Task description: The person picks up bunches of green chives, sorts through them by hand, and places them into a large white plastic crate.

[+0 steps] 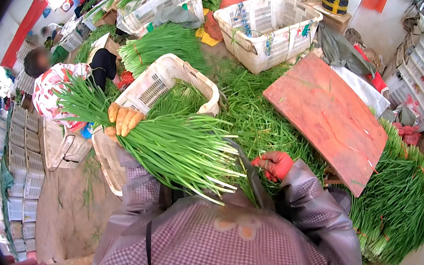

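Observation:
My left hand (125, 118), in a tan rubber glove, grips a large bunch of green chives (182, 149) around its middle. The leaf ends fan out to the upper left, and the pale stem ends point toward my lap. My right hand (275, 165), in a red glove, is curled low beside a heap of loose chives (263, 121). Something thin and greenish shows at its fingertips, too small to tell whether it is held. Beyond the bunch stands a white plastic crate (169, 63) with chives inside.
A worn reddish board (328, 120) lies at my right, above tied chive bundles (395, 196). Another white crate (271, 34) stands ahead. A person (57, 89) in a patterned top sits at the left. Stacked crates (22, 159) line the far left.

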The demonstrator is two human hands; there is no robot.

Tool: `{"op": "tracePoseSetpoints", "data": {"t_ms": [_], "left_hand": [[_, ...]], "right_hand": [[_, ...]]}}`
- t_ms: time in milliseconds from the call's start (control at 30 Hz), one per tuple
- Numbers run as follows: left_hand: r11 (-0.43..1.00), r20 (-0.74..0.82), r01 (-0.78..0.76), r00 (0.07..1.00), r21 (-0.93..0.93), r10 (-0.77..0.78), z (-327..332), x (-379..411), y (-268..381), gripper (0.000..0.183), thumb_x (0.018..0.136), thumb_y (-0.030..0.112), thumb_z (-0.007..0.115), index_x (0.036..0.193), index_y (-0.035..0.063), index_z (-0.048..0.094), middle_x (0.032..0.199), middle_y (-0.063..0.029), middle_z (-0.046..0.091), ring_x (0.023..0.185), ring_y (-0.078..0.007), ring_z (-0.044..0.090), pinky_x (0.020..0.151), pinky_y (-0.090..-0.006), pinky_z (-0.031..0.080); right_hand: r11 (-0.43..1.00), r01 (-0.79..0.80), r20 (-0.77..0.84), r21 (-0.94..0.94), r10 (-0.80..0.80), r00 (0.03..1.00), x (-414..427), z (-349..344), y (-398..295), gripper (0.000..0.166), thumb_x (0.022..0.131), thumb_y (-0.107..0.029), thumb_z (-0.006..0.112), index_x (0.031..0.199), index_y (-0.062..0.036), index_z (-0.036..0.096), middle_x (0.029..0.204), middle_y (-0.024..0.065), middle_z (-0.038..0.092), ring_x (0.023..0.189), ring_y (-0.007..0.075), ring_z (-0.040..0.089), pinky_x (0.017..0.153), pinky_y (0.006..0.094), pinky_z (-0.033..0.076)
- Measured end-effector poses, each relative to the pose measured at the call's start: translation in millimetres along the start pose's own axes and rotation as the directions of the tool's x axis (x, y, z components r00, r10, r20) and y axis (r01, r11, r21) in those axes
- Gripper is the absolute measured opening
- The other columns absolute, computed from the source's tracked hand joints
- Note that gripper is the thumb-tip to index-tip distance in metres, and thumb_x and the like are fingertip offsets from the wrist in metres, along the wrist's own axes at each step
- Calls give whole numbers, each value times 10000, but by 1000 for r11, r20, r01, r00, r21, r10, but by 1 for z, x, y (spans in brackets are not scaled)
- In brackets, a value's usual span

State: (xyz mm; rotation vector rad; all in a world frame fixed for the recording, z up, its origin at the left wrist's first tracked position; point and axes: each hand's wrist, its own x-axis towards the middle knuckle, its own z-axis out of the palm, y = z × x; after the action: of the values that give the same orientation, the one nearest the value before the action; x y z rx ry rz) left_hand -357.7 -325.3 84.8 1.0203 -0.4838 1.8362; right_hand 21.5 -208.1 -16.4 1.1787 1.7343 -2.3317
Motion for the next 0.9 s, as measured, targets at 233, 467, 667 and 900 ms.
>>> {"op": "tracePoseSetpoints", "data": {"t_ms": [233,467,667,900], "left_hand": [[998,72,64,995,24,-66,-13,1,0,189,856,92,641,940,78,472,695,21,555,657,-93,566,719,-261,439],[1000,136,-15,991,17,13,-17,-1,4,213,883,123,673,965,66,485,684,17,592,658,-88,595,733,-266,472],[991,324,132,938,-5,-123,-27,14,7,200,907,155,653,1003,71,498,667,35,595,659,-87,607,715,-252,450],[981,228,139,968,-136,-106,-21,37,-54,226,883,170,700,978,64,524,676,19,612,637,-92,615,702,-265,481]], "right_hand": [[587,685,246,-431,-654,715,-11,87,-66,323,922,-222,558,1211,-82,589,857,122,652,837,230,666,743,315,518],[785,295,157,-544,-250,955,-5,36,-15,275,918,-220,561,1148,-98,647,934,174,678,928,308,662,829,348,534],[572,275,100,-773,-318,943,-15,-1,-71,459,887,-240,603,1328,-129,537,1204,193,619,1103,331,604,976,386,463],[166,838,226,-520,-919,323,50,58,-130,326,845,-132,640,1166,-82,624,1020,161,674,938,315,648,846,387,514]]}}
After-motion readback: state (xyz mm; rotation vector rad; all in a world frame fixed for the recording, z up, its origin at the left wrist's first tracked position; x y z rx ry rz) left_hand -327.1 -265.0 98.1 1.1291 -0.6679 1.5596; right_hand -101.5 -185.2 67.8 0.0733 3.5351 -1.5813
